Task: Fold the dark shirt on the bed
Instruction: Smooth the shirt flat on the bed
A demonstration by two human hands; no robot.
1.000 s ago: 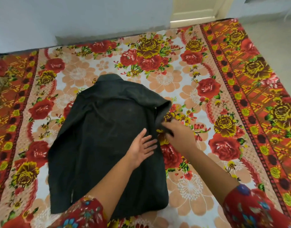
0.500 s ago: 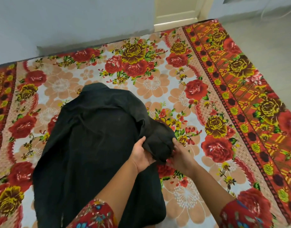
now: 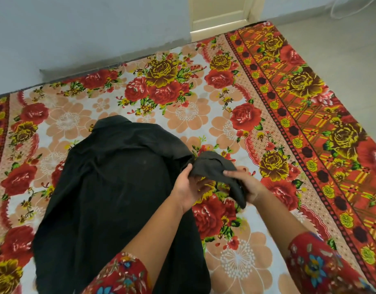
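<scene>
The dark shirt (image 3: 110,187) lies face down on the bed (image 3: 183,111), collar toward the wall, hem toward me. Its right sleeve (image 3: 214,164) is lifted off the sheet and stretched out to the right of the body. My left hand (image 3: 188,187) grips the sleeve near the shoulder seam. My right hand (image 3: 246,185) holds the sleeve's outer end, which droops below the fingers. The shirt's left side lies flat, its left sleeve not visible.
The bed carries a red, yellow and peach floral sheet. A grey wall (image 3: 87,28) runs along the far edge, with a cream door (image 3: 219,13) behind. Tiled floor (image 3: 342,39) lies past the bed's right edge.
Both hands have taken hold of the right sleeve and pulled it out to the right, off the shirt's body. Earlier my left hand lay flat on the shirt.
</scene>
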